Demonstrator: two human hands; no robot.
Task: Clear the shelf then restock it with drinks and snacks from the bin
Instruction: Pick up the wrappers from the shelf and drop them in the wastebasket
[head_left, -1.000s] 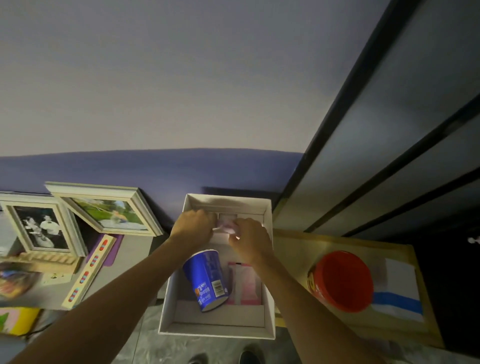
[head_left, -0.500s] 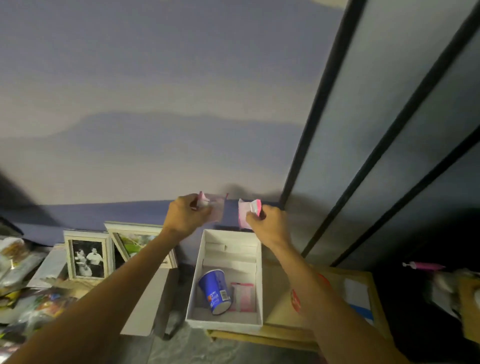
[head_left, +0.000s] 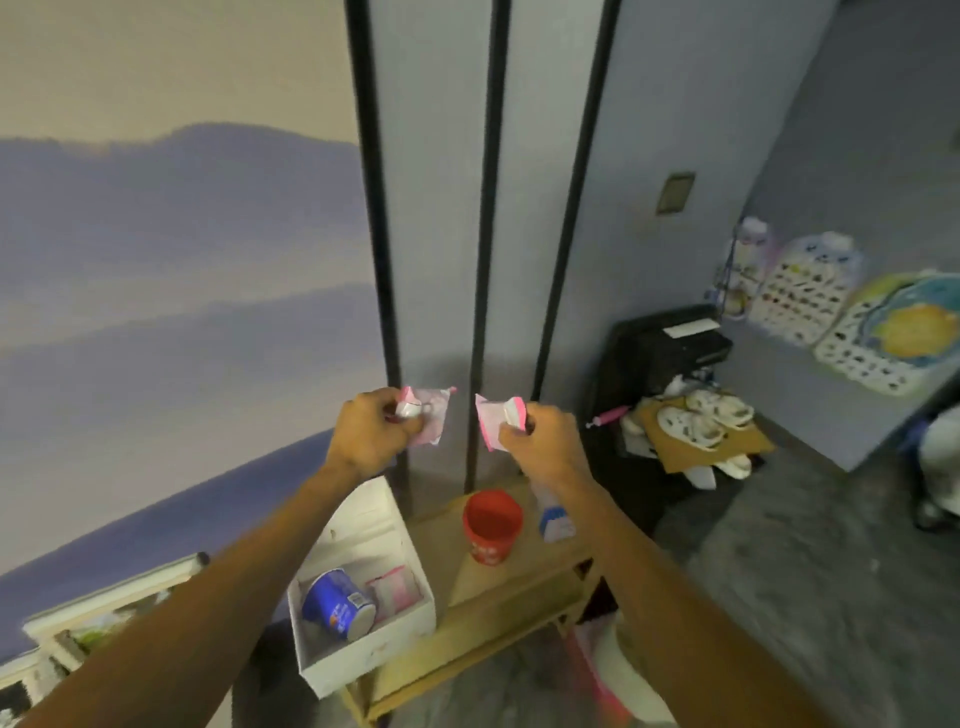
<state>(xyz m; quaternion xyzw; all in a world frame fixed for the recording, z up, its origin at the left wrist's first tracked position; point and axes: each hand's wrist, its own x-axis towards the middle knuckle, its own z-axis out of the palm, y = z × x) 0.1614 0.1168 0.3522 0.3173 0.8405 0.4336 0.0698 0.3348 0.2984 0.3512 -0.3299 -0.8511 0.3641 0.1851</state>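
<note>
My left hand (head_left: 371, 434) grips a small pink and white snack packet (head_left: 428, 418), held up in front of the wall. My right hand (head_left: 543, 441) grips a second pink and white packet (head_left: 496, 421) at the same height, a little apart from the first. Below them stands the white bin (head_left: 363, 660), open on top, holding a blue cup (head_left: 337, 605) lying on its side and another pink packet (head_left: 397, 592). The low wooden shelf (head_left: 483, 608) beside the bin carries a red cup (head_left: 491, 525) and a white and blue carton (head_left: 556, 519).
Picture frames (head_left: 104, 608) lean against the purple wall at lower left. Black vertical bars (head_left: 485, 234) run up the wall ahead. To the right are a black printer (head_left: 670, 338), white shoes on cardboard (head_left: 701, 415), and a grey floor (head_left: 805, 571).
Both hands came up out of the bin, each with a pink packet, and have risen higher. The view has swung up and to the right, and the shelf and the room's right side now show.
</note>
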